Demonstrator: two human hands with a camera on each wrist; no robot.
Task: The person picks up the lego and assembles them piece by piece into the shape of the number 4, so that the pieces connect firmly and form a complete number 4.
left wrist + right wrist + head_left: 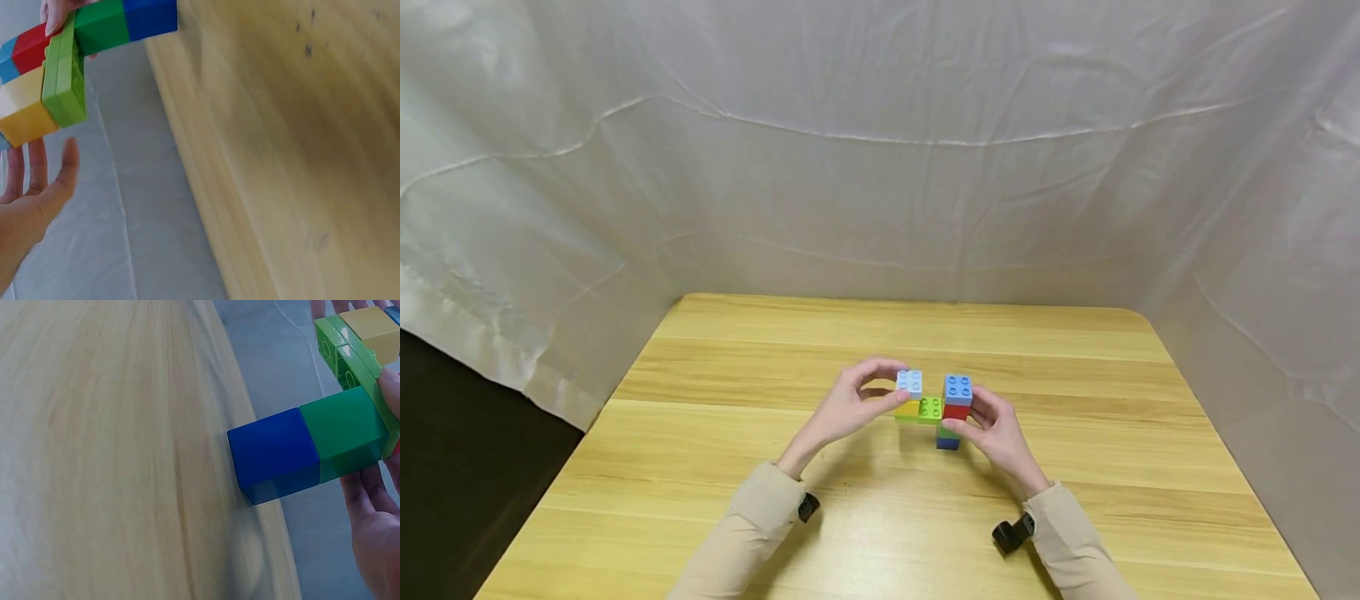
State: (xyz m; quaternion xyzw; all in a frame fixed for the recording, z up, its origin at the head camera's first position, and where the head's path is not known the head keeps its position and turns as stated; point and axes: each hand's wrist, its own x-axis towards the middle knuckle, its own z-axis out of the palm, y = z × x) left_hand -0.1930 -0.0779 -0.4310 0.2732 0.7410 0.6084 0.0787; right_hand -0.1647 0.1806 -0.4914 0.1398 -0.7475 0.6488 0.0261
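Observation:
Toy building bricks are joined into one structure between my hands. On its right side, a blue brick point(958, 388) tops a red brick point(956, 412), above a green brick point(345, 432) and a dark blue brick point(275, 456) at the bottom. A lime-green plate point(930, 408) reaches left from this column and carries a yellow brick point(26, 107) with a light blue brick point(908, 382) on top. My left hand point(850, 407) pinches the light blue brick between thumb and fingers. With thumb in front and fingers behind, my right hand point(1002, 433) grips the column around the red brick.
A wooden table point(737, 358) lies under the hands. Pale hanging cloth point(880, 183) surrounds its back and sides. Each wrist wears a black camera, such as the one on the right wrist point(1013, 533). A dark area point(467, 442) shows beyond the table's left edge.

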